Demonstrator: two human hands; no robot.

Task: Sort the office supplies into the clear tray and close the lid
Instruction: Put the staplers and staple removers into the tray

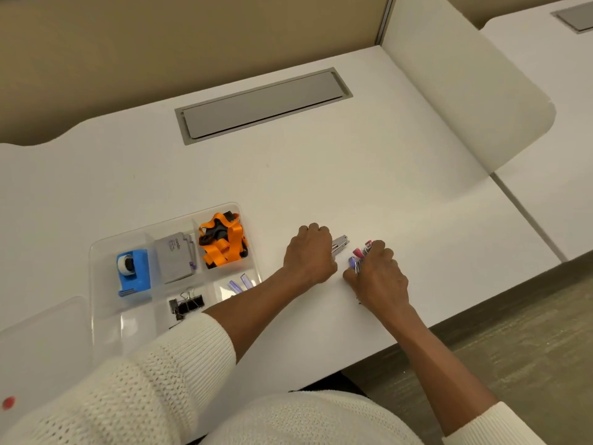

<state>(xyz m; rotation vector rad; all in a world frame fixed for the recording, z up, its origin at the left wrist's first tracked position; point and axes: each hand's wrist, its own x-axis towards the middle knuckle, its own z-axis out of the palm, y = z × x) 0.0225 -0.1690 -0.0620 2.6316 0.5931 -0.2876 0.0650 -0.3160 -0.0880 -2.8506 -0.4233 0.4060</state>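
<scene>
On the smooth white table (369, 175) we see one clear plastic tray (106, 248) holding one blue tape dispenser (136, 273), grey cards (175, 260), an orange lanyard (224, 240) and black binder clips (187, 304). Our left hand (309, 255) grips a metal tool (340, 244); our right hand (378, 277) clutches what may be coloured clips (359, 256), mostly hidden by fingers.

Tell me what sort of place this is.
Most likely an office workstation. A white desk has a grey cable-access flap set into its top, a tan partition panel stands behind it, and a rounded white divider separates it from the next desk, which has a similar flap.
</scene>
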